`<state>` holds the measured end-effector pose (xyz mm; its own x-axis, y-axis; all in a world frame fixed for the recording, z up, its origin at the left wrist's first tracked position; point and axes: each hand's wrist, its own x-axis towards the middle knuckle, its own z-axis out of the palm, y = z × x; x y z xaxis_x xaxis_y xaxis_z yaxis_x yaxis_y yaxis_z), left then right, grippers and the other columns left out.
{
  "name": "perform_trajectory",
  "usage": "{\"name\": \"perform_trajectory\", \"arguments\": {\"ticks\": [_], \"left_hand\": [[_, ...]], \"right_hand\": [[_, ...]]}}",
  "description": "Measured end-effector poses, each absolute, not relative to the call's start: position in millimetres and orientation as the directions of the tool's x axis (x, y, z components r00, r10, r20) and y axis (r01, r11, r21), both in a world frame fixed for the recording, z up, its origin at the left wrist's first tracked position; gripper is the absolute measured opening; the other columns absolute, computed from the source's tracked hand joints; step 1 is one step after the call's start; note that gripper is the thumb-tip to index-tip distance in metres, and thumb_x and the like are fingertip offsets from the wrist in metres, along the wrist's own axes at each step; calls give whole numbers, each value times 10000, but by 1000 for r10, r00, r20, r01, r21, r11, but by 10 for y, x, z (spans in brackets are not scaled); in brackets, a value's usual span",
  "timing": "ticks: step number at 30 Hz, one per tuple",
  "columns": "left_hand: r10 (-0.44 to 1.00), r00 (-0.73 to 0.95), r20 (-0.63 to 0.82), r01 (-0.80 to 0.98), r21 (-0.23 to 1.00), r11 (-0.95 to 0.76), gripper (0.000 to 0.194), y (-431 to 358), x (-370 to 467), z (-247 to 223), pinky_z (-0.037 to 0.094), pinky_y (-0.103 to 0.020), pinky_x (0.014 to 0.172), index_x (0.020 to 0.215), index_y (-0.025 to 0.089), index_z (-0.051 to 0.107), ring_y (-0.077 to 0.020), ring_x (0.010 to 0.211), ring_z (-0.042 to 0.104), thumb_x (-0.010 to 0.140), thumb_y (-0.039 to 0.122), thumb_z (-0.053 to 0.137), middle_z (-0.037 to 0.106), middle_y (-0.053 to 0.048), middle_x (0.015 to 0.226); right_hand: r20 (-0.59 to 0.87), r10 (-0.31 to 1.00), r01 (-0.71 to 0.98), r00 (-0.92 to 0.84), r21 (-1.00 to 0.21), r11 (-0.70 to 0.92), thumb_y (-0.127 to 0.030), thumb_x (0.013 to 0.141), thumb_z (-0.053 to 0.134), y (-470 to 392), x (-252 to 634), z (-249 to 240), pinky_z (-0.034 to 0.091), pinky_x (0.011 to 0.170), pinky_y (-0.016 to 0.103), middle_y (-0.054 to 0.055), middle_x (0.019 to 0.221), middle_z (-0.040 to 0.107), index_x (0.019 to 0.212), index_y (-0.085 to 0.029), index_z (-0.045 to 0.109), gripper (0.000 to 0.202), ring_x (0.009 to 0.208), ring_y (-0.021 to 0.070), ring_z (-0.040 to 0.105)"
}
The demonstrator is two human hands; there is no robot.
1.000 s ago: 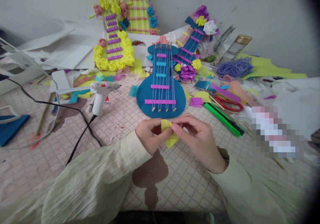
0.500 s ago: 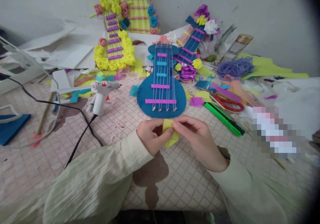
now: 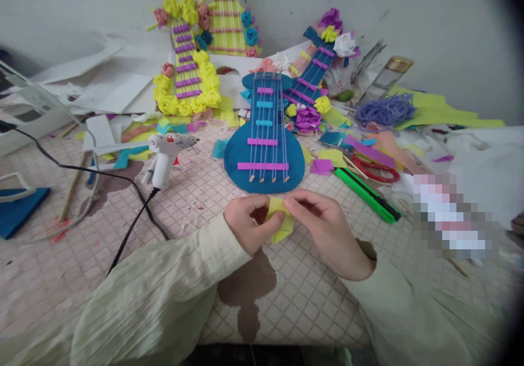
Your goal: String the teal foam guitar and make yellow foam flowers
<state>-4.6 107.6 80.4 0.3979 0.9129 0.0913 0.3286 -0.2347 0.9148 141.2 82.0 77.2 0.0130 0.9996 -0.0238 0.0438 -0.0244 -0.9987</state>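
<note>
A small piece of yellow crepe paper (image 3: 282, 229) is pinched between both hands, in front of the blue paper guitar. My left hand (image 3: 249, 221) grips its left side with the thumb laid across it. My right hand (image 3: 321, 227) pinches its upper right edge between thumb and index finger. Just beyond my hands the blue guitar (image 3: 235, 164) lies flat, with pale strings and pink and light-blue strips across it. The far side of the paper is hidden by my fingers.
Left stands a white glue gun (image 3: 162, 161) with a black cord. To the right are a green cutter knife (image 3: 366, 194), red-handled scissors (image 3: 379, 169) and a heap of purple yarn (image 3: 385, 109). A yellow flower-trimmed guitar (image 3: 186, 71) leans at the back among paper scraps.
The yellow paper has shifted very slightly in my fingers, its top edge bending a little lower. Both hands stay in nearly the same place.
</note>
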Motion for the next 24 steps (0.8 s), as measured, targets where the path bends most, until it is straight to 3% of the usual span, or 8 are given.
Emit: {"name": "perform_trajectory", "arguments": {"ticks": [13, 24], "left_hand": [[929, 370, 22, 343, 926, -158, 259, 1097, -66, 802, 461, -262, 499, 650, 103, 629, -137, 526, 542, 699, 336, 528, 623, -63, 588], [934, 353, 47, 308, 937, -164, 203, 1108, -75, 790, 456, -224, 465, 621, 120, 607, -107, 487, 523, 706, 289, 533, 608, -26, 556]], "right_hand": [[-91, 996, 86, 11, -992, -91, -329, 729, 618, 838, 1422, 831, 441, 643, 255, 8, 744, 621, 724, -180, 639, 151, 709, 125, 542], [-39, 999, 214, -28, -976, -32, -313, 753, 587, 835, 1438, 849, 456, 625, 267, 13, 735, 633, 726, -184, 633, 140, 688, 136, 562]]}}
